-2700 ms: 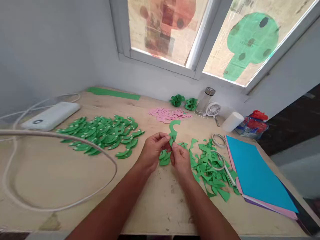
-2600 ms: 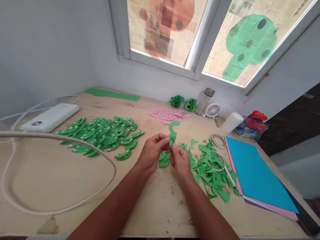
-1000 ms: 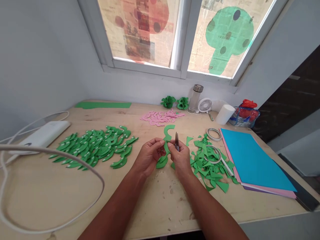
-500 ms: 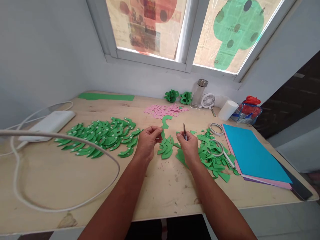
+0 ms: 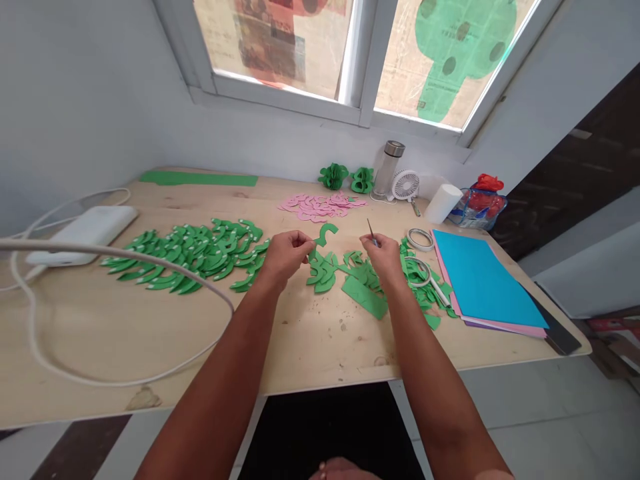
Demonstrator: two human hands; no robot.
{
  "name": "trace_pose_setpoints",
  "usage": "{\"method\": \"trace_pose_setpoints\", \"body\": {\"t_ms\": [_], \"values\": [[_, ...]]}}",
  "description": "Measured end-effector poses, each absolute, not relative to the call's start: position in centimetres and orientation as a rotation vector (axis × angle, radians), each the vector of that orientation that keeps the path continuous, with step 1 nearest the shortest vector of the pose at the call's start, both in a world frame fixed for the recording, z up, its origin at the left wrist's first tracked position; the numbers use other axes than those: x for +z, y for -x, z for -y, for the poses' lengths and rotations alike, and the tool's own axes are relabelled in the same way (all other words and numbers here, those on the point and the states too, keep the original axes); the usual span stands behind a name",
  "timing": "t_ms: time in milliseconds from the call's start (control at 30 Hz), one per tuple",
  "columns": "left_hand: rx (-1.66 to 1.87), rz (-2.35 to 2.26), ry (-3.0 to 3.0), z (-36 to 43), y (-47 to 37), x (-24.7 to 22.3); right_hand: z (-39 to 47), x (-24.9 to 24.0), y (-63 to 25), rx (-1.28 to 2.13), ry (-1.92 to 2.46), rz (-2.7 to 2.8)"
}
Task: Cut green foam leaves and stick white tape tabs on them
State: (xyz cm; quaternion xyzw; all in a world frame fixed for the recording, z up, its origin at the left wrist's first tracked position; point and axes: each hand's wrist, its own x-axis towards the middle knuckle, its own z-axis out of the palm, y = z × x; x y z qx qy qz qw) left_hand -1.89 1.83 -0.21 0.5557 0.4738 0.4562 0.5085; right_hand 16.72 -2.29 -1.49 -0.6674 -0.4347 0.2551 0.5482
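Observation:
My left hand [image 5: 289, 255] pinches a curved green paper cutout [image 5: 327, 231] between thumb and fingers, held just above the table. A pair of scissors [image 5: 371, 233] is in my right hand [image 5: 384, 259], blades pointing up and away from me; the handles are mostly hidden by my fingers. Between the hands lies a small heap of green paper pieces [image 5: 323, 275]. Beside my right wrist rests a flat green paper strip [image 5: 364, 298], with green scraps [image 5: 425, 293] spread to the right. Left of my left hand is a large pile of green curved cutouts [image 5: 190, 253] with white tabs.
Pink cutouts [image 5: 320, 206], two green paper balls [image 5: 333, 176], a glass bottle [image 5: 389, 170] and a small fan [image 5: 405, 185] stand toward the wall. Tape rolls [image 5: 420, 240] and blue paper [image 5: 485, 280] lie right. A white cable [image 5: 125, 383] loops across the left side.
The view has shifted, so the table sits higher in the picture. The curved cutout in my left hand has turned, and my right hand with the scissors has drawn slightly away from it.

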Motion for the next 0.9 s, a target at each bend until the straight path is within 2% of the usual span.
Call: {"method": "trace_pose_setpoints", "body": {"t_ms": [167, 333, 767, 900], "values": [[0.820, -1.016, -1.587, -1.3, 3.0, 0.8, 4.5, -0.5, -17.9, 0.678, 1.517, 1.015], [0.521, -0.953, -1.781, -2.5, 4.3, 0.9, 6.0, -1.8, -18.5, 0.681, 1.498, 0.972], [-0.040, -0.866, -2.113, -6.6, 4.2, 3.2, 6.2, -4.0, -18.0, 0.683, 1.504, 0.972], [-0.094, -0.887, -2.141, -7.4, 3.5, 3.0, 6.4, -4.0, -18.0, 0.687, 1.514, 0.967]]}}
